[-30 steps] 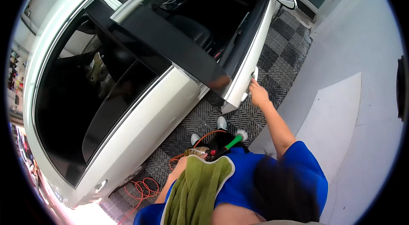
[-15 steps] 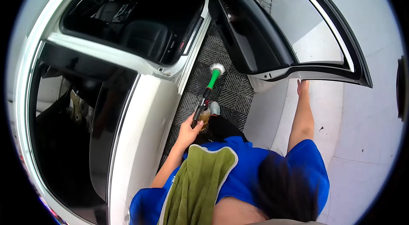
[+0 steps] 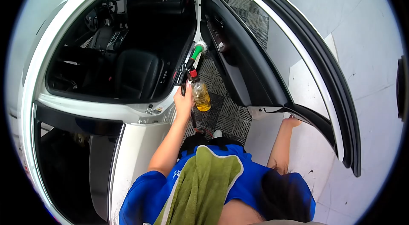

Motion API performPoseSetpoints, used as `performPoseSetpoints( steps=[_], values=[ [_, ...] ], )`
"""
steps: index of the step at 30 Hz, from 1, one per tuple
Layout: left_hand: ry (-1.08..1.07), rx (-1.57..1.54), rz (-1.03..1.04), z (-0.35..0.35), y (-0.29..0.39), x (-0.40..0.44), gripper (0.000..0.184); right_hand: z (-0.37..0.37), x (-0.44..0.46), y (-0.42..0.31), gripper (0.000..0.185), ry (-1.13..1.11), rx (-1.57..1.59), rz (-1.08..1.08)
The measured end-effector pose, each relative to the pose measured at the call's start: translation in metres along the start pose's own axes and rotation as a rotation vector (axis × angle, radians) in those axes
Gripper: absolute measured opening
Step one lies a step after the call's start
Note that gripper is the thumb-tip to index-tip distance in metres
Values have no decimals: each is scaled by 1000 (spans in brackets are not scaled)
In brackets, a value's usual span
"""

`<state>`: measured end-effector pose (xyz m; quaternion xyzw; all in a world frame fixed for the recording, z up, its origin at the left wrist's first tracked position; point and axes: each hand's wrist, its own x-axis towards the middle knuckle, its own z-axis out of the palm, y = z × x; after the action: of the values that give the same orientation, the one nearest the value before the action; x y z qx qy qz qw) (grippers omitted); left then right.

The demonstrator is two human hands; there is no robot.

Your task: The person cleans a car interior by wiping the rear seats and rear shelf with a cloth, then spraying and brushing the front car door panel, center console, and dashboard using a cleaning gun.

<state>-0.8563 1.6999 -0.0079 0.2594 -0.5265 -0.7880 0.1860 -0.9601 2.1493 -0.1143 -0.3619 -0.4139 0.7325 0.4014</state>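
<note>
My left hand (image 3: 184, 99) is closed around the black handle of a spray gun (image 3: 183, 78) with a clear bottle of yellow liquid (image 3: 202, 97) below it. A green-necked brush with white bristles (image 3: 199, 49) points forward from the gun, beside the door sill. My right hand (image 3: 292, 121) is at the rear edge of the open front car door (image 3: 251, 63); the door partly hides it, and its fingers do not show clearly. A green towel (image 3: 204, 186) hangs over the front of my blue shirt.
On the left stands the white car (image 3: 136, 148), its black front seat (image 3: 138, 71) visible through the doorway. The floor has dark patterned tiles (image 3: 232, 118). A pale wall (image 3: 362, 24) rises on the right. A red hose (image 3: 204, 131) lies near my feet.
The front door has swung from nearly closed to wide open, with my right hand moving along at its edge. My left hand has come up and forward with the spray gun, toward the doorway.
</note>
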Motion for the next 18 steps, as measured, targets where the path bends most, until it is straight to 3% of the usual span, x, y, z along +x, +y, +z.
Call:
performPoseSetpoints(
  steps=[3,6,13,18],
  values=[
    [2,18,-26,27,23,61,27,-19,8,12,34,-68,-68,149],
    [2,55,-41,49,41,134,34,-26,-4,20,40,89,-182,271],
    [-146,-41,114,116,65,311,43,10,-70,2,32,278,-65,85],
    [-98,14,218,151,83,418,36,15,-78,10,32,383,-69,-14]
  ],
)
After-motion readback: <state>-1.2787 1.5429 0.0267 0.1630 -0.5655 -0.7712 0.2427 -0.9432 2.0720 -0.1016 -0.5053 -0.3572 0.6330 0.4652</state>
